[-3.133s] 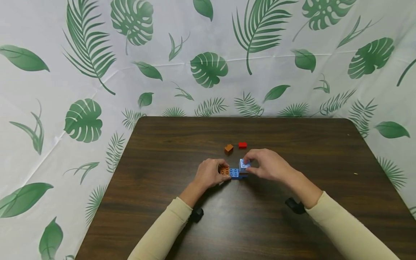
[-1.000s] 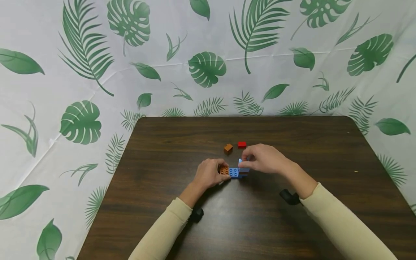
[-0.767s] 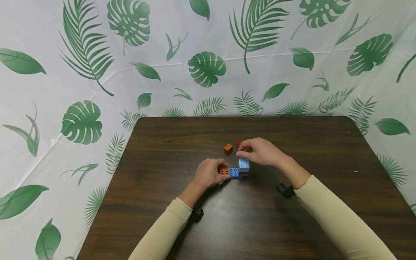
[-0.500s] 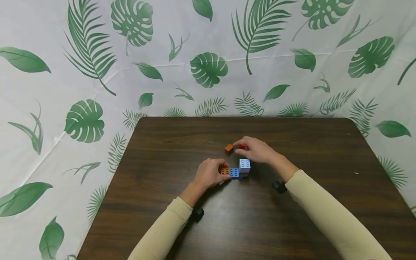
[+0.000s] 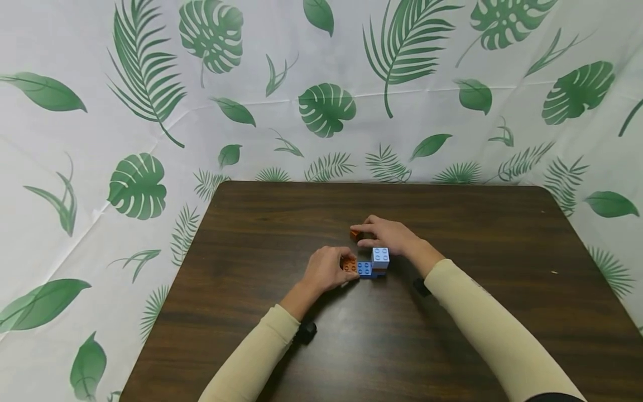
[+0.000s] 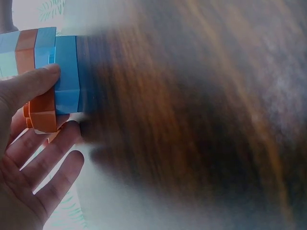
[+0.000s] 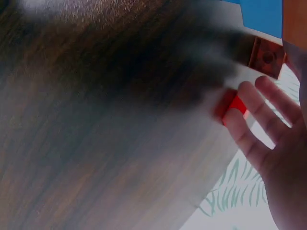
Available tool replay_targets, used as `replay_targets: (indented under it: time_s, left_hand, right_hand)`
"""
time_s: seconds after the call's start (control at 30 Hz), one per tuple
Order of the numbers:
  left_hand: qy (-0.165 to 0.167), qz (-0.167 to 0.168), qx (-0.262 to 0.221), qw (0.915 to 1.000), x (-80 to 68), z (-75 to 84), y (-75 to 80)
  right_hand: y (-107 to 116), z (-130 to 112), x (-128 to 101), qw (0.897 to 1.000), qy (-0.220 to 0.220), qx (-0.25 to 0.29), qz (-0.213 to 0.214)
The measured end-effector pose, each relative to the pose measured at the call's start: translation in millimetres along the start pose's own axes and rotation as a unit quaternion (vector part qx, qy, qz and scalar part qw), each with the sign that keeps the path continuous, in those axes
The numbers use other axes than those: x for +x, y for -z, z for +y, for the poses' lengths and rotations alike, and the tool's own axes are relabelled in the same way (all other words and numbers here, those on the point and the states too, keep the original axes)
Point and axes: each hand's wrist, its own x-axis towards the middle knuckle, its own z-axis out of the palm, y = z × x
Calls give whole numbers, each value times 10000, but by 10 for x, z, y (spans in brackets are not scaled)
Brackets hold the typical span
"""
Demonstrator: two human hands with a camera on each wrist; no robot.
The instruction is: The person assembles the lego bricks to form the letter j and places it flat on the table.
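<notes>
My left hand point(image 5: 325, 269) pinches the left end of a toy brick build between thumb and fingers. An orange brick point(image 5: 350, 265) tops that end, beside a blue brick point(image 5: 364, 269) with studs. At the build's right end, a light-blue brick point(image 5: 380, 255) sits highest, above a thin brown layer. In the left wrist view, the thumb of the left hand point(image 6: 36, 143) lies along the bricks. Behind the build, my right hand point(image 5: 389, 234) has thumb and fingers spread around a loose orange-brown brick point(image 5: 355, 234); a firm grip is not visible.
A red brick point(image 7: 235, 106) lies on the table past the right hand's fingers, hidden in the head view. The dark wooden table point(image 5: 281, 218) ends at a leaf-print cloth point(image 5: 271, 128) behind it.
My right hand has let go of the light-blue brick and moved away and leftward, past the red brick, to the loose orange-brown one. The left hand keeps its hold.
</notes>
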Motion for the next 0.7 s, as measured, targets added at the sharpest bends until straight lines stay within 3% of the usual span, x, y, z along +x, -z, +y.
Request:
replay_targets:
  time_s: [0.4,0.7]
  left_hand:
    - [50,-5,-38,10000,16,-16,-30]
    - [19,49,-13,10000,13,-22,-20]
  right_hand:
    - [-9,1,21,9993,-74,-79,367]
    - [46,96,-196,9922,-110,531,1118]
